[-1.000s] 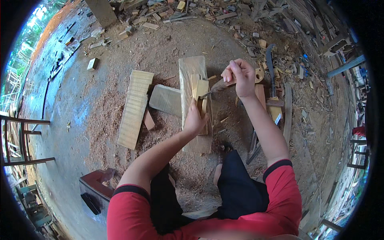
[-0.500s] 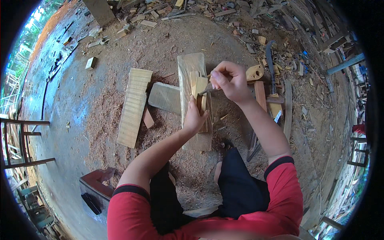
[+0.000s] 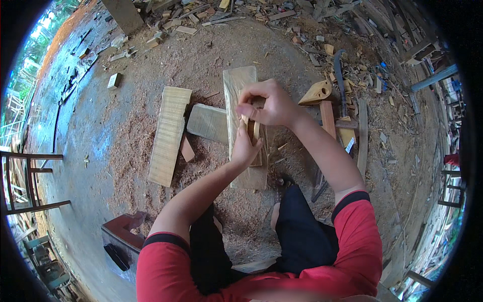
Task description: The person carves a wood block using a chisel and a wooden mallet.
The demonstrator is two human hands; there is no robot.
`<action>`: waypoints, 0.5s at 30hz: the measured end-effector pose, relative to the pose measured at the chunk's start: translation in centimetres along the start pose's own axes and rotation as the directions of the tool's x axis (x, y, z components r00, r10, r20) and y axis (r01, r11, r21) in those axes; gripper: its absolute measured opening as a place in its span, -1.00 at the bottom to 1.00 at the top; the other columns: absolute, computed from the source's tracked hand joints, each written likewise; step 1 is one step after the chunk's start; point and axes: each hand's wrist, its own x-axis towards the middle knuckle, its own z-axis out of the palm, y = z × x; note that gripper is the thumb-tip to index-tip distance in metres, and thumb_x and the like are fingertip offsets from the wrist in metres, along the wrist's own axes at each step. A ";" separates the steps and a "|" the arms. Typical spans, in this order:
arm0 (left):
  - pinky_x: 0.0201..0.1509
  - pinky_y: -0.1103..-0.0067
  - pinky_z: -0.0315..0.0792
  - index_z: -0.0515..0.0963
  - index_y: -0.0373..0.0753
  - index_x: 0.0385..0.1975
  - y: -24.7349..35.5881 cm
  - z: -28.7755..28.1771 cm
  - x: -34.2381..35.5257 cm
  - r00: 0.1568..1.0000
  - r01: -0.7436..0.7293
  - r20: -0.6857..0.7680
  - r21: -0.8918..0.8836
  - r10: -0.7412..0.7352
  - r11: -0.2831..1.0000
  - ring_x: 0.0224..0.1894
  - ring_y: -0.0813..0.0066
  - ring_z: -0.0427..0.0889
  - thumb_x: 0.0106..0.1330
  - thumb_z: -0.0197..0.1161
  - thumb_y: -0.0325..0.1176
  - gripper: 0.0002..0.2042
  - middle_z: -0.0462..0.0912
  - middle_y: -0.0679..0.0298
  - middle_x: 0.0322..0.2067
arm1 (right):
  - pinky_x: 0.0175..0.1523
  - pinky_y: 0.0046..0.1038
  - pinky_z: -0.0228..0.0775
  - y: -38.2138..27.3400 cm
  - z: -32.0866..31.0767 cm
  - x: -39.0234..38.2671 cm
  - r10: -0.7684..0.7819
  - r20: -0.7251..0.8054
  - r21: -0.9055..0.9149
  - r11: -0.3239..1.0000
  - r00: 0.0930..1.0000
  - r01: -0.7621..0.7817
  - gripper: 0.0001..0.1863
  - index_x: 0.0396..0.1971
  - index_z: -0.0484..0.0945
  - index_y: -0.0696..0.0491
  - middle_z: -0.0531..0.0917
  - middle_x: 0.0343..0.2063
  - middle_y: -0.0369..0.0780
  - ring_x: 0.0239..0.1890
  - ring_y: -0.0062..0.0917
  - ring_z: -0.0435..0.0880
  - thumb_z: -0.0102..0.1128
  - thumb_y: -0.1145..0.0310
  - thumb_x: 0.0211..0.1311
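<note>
My left hand (image 3: 245, 151) is closed around a small pale wooden piece (image 3: 257, 132) with a dark hollow in its side. The piece rests over a long, light wooden board (image 3: 242, 75) lying lengthwise in front of me. My right hand (image 3: 269, 104) curls over the far end of the piece, thumb and fingers pinched together. The thin dark-bladed tool it held half a second ago is hidden behind the fingers. Under the long board, a shorter greyish board (image 3: 207, 122) sticks out to the left.
A wide plank (image 3: 170, 136) lies left among wood shavings. At the right are a carved pale wooden piece (image 3: 317, 93), a reddish wood strip (image 3: 327, 120) and a curved long blade (image 3: 339, 75). A dark red box-like object (image 3: 123, 234) stands near left; wood scraps (image 3: 186, 30) litter the far ground.
My right hand has moved left, over the far end of the wooden piece, covering the tool's blade. It has uncovered the carved piece at the right. My left hand keeps its grip.
</note>
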 end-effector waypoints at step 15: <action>0.23 0.36 0.09 -0.22 -0.54 0.16 -1.0 1.3 0.2 0.996 -0.019 -0.091 0.030 0.021 0.999 0.17 -0.11 0.13 0.08 0.24 -0.29 -0.16 0.09 -0.28 0.08 | -0.42 -0.58 0.30 2.9 1.3 -3.2 0.263 -0.558 0.613 0.770 0.787 0.177 -0.79 -0.62 0.29 0.09 0.45 -0.64 -0.24 -0.60 -0.63 0.42 -0.13 0.38 0.20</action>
